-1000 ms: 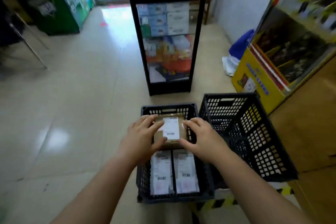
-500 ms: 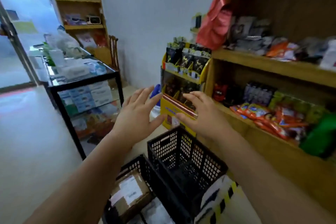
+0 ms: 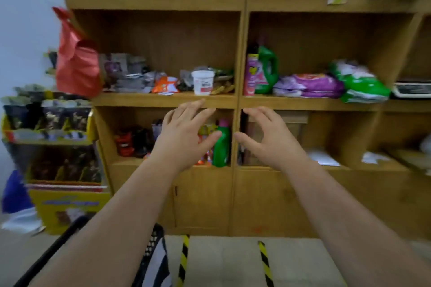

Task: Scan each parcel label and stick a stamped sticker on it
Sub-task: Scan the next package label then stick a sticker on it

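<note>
Hands are raised in front of you in the head view, both empty: your left hand has its fingers spread wide, and your right hand has its fingers curled loosely apart, holding nothing. They sit close together but not touching, in front of the wooden shelf unit. Compared with a second ago, your view has swung up and right: then both hands were on a brown labelled parcel in a crate, and now no parcel is in sight. Only the rim of a black crate shows at the bottom edge, beside a pale surface with yellow-black tape. A green bottle stands on the shelf behind your left thumb.
</note>
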`<state>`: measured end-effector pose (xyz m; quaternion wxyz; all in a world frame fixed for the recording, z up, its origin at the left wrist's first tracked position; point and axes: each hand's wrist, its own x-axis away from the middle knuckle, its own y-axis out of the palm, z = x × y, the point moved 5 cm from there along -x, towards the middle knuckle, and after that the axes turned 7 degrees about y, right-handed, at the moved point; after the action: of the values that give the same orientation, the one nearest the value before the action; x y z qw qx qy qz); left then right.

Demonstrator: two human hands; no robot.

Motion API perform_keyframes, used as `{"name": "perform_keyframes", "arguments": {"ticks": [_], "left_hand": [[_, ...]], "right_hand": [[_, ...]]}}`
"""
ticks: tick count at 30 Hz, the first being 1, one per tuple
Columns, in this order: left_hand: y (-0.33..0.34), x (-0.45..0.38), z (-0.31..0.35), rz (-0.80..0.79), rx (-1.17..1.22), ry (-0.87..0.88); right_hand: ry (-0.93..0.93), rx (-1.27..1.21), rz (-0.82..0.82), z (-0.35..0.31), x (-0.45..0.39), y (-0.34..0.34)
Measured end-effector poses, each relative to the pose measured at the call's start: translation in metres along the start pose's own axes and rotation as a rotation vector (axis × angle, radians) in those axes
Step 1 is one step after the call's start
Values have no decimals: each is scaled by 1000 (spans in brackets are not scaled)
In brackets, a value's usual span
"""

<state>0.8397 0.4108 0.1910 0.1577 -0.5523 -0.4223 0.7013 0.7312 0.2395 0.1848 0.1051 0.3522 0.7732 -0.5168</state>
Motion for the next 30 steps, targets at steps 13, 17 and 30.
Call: {"name": "perform_keyframes", "arguments": {"ticks": [13, 17, 30], "left_hand": [[70, -159, 281, 80, 274, 360], [101, -176, 349, 49, 357, 493], [183, -169, 556, -43, 803, 994]], "right_hand": [[362, 238, 319, 199, 67, -246], [484, 305, 376, 246, 98, -283], [1012, 566, 584, 309, 270, -350]]}}
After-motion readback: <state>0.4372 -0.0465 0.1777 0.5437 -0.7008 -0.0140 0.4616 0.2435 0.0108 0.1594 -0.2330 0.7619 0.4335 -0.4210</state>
